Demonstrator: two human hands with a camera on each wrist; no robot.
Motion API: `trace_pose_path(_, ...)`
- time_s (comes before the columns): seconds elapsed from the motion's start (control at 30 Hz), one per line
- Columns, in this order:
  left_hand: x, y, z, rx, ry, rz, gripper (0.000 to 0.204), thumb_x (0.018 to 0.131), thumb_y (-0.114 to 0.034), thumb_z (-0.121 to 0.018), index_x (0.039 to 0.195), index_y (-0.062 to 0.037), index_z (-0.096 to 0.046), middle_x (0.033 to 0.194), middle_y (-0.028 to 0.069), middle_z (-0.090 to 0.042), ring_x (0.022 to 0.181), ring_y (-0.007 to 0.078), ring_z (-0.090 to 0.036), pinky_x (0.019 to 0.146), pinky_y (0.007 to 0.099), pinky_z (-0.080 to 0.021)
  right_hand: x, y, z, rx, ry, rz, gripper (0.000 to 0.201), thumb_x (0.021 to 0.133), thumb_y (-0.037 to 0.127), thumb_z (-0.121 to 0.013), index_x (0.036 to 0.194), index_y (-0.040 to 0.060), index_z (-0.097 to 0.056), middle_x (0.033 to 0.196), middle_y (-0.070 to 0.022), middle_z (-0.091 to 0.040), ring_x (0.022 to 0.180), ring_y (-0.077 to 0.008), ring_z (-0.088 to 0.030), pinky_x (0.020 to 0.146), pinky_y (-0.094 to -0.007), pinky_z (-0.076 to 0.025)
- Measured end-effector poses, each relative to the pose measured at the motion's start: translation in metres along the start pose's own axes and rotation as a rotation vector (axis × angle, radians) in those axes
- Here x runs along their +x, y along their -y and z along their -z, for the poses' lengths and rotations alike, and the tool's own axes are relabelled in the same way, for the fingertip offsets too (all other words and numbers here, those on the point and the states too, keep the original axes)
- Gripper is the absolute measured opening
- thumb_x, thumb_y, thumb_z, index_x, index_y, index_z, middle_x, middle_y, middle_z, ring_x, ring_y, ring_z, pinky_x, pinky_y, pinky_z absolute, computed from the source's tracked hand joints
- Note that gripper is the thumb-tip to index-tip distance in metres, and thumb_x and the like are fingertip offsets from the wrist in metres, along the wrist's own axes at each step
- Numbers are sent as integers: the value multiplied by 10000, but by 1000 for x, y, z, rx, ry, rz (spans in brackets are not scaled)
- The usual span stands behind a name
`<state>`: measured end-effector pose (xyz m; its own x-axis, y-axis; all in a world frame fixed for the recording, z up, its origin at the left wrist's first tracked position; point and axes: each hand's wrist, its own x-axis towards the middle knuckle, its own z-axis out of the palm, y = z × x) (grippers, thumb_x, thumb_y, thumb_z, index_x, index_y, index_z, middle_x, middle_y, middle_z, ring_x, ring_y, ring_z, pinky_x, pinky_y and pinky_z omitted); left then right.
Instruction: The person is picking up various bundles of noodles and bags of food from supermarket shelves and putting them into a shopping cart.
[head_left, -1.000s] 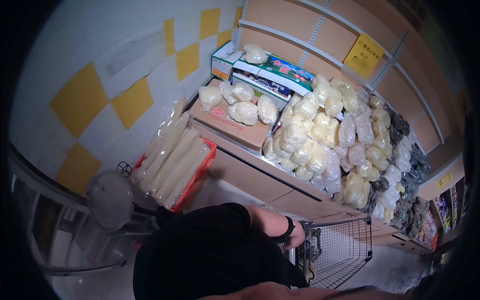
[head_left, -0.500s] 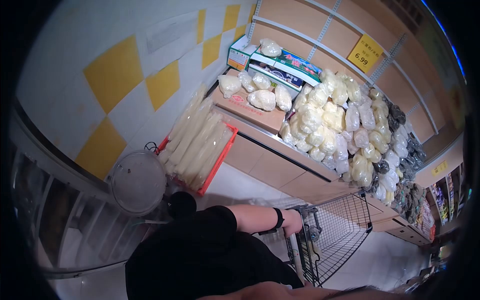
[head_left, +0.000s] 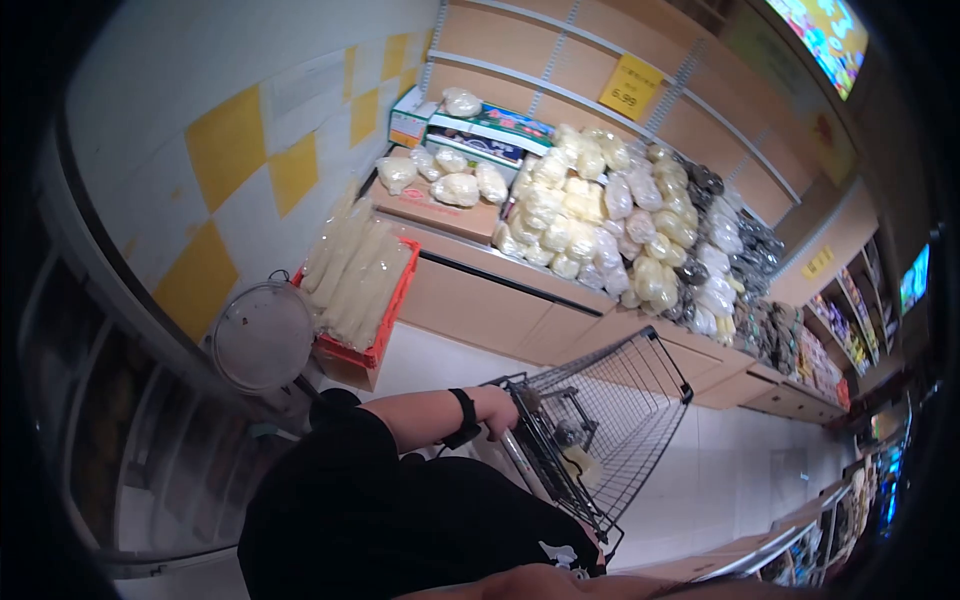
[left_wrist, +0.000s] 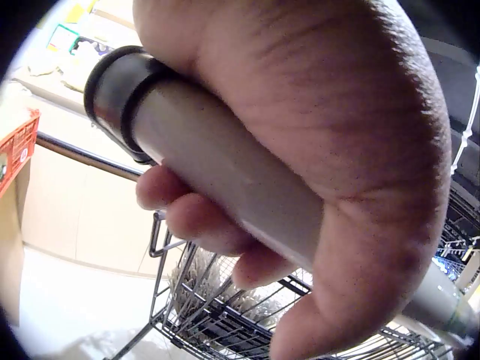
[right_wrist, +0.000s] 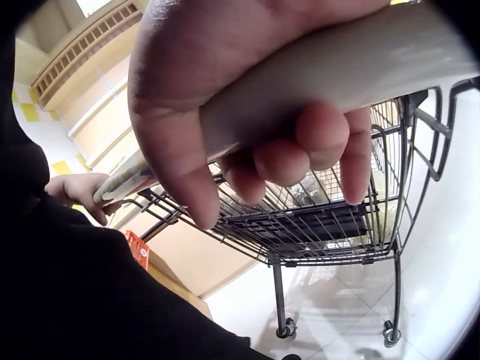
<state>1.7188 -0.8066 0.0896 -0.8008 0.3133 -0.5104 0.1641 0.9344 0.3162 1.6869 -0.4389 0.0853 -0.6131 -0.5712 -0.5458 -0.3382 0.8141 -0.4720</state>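
Note:
My left hand, below a black wristband, grips the pale grey handle of a shopping cart. In the left wrist view that hand wraps the bar near its black end cap, the fingertips curled beneath. The right wrist view shows my right hand curled round the same bar farther along, thumb and fingertips hanging below it. Inside the wire basket lie a pale yellowish item and something greyish and bristly.
Clear-bagged pale bundles are heaped on a counter alongside the cart. A red crate holds long bagged pale sticks, beside a round, clear-looking lid. Yellow price sign hangs above. White floor runs along the aisle at right.
The head view has turned rightward, so counter and crate sit farther left and more aisle and a bright screen appear. More of the cart shows, with the left hand still on its handle.

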Motion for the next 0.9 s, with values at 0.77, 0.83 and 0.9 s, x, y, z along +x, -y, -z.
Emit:
trace_pose_path(0.77,-92,-84,-109,-173,27,225,498,612,-329,-716,1045,-95,-642,991,135,-650,936,309,-616,785,416,-475,-80,-26,-50,-255,-81,250,358,645,323,-703,940,123,-671,873,-160,-660,847,-345,-626,736,-418,-494)
trace_pose_path(0.83,-103,-91,-122,-153,-46,224,495,623,-343,-707,1053,-106,-639,993,131,-651,951,315,-613,794,420,-476,-87,-24,-53,-281,-132,250,358,625,340,-701,899,111,-675,850,-162,-657,840,-342,-625,734,-418,-498)
trace_pose_path(0.9,-111,-93,-132,-149,-73,207,475,636,-344,-703,1044,-110,-640,980,127,-654,955,311,-614,797,419,-477,-94,-19,-56,-322,-179,247,349,618,351,-694,874,115,-683,821,-153,-657,819,-336,-627,722,-417,-503)
